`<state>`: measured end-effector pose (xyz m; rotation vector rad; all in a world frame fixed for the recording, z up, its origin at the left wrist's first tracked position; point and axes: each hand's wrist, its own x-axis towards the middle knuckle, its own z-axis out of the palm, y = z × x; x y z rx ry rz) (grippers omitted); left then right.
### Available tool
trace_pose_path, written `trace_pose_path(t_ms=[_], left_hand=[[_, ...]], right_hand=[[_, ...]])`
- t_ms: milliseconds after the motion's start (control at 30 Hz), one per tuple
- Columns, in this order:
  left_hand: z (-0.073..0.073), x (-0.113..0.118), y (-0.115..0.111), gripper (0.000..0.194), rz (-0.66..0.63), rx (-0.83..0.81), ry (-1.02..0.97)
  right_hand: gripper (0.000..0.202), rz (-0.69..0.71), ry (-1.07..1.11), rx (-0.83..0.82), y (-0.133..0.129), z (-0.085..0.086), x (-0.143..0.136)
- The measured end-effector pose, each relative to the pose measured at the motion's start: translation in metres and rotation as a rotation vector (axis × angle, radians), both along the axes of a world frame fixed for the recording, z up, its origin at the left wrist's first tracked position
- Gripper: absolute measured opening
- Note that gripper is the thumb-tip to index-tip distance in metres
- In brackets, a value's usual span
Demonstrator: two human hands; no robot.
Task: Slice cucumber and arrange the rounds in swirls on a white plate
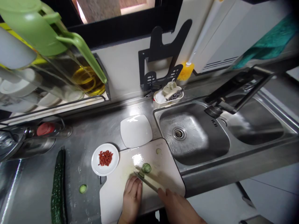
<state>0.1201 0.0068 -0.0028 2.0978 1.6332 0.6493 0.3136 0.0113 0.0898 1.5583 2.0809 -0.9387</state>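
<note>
On the white cutting board [112, 189], my right hand [176, 203] is closed around the handle of a knife [149, 184], whose blade points up and left. My left hand [132, 194] rests on the board beside the blade, its fingers curled and pressed together. Whatever may be under those fingers is hidden. A small cucumber piece [141, 175] lies against the far side of the blade. Just beyond it sits a little stack of cucumber slices [146, 168]. A thin single slice [158, 151] lies near the board's far right corner.
Left of the board are a white plate of red berries [105, 158], a cucumber end [83, 189] and a whole cucumber [58, 189]. A square white plate [136, 130] touches the board's far edge. The steel sink [193, 133] and black faucet [224, 99] are to the right.
</note>
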Motion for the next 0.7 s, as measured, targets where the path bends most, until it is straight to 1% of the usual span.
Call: trace_pose_path(t_ms=[200,400,700], left_hand=[[-0.001,0.0,0.001,0.023,-0.004,0.027,0.017],[-0.002,-0.001,0.0,0.022,-0.011,0.027,0.023],[-0.006,-0.002,-0.002,0.021,-0.02,0.057,0.048]], right_hand=[[0.045,-0.029,0.081,0.086,0.0,-0.005,-0.001],[0.041,-0.031,0.066,0.073,0.005,-0.005,-0.005],[0.041,0.022,0.042,0.067,0.006,-0.011,-0.009]])
